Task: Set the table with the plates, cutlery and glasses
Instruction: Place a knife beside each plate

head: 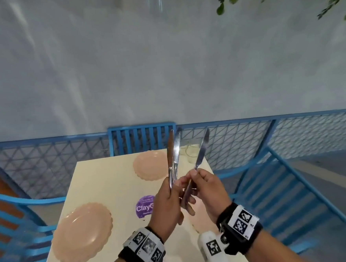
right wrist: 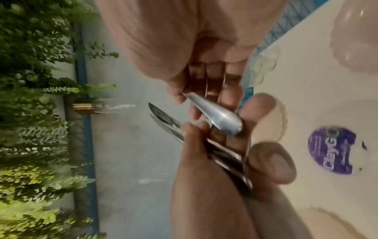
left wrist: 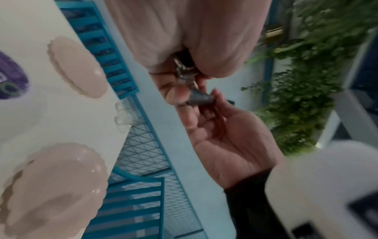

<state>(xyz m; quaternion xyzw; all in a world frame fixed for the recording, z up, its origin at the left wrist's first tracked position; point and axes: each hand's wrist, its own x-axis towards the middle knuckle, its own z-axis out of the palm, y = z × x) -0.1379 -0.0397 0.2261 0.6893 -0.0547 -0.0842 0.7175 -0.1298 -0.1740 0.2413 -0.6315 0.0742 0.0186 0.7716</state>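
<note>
Above the cream table, my left hand grips two table knives by their handles, blades pointing up. Right beside it, my right hand pinches a third knife, blade up and tilted right; its rounded handle lies across the fingers. Three pink scalloped plates lie on the table: one far, one near left, one partly hidden under my right hand. Clear glasses stand at the far right corner.
A purple round sticker marks the table's middle. Blue slatted chairs stand at the far end, the left and the right. A blue mesh fence and a grey wall lie beyond. Green plants grow at the side.
</note>
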